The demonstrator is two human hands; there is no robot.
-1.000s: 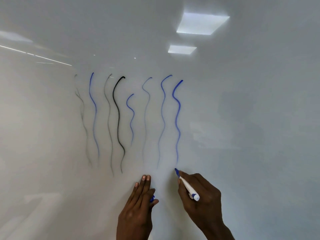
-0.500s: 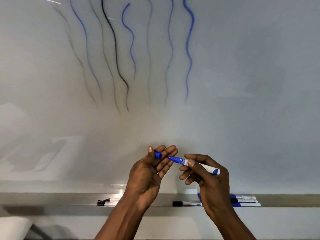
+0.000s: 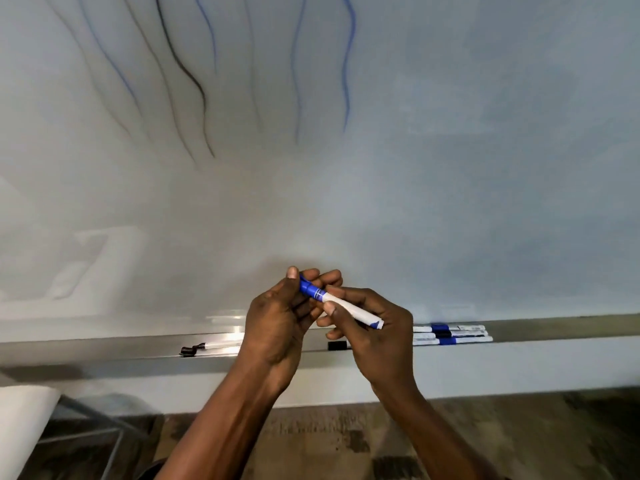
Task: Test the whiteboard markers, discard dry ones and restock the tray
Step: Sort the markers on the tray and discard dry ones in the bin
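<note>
A blue whiteboard marker [image 3: 349,310] with a white barrel is held in front of the whiteboard [image 3: 450,168], just above the tray. My right hand [image 3: 370,327] grips its barrel. My left hand [image 3: 280,320] pinches the blue cap [image 3: 308,288], which sits over the marker's tip. Several wavy blue and black test lines [image 3: 194,81] run down the upper part of the board. The metal tray [image 3: 104,348] runs along the board's lower edge, with several markers [image 3: 453,335] lying at its right and a black-capped marker [image 3: 337,345] behind my right hand.
A small black piece [image 3: 189,350] lies on the tray at the left. A white object [image 3: 20,424] stands at the lower left over a metal frame. Below the board is a dark patterned floor [image 3: 346,434].
My right hand left the board after drawing a blue line and both hands dropped to tray level. The cap, apart from the tip half a second ago, now covers it.
</note>
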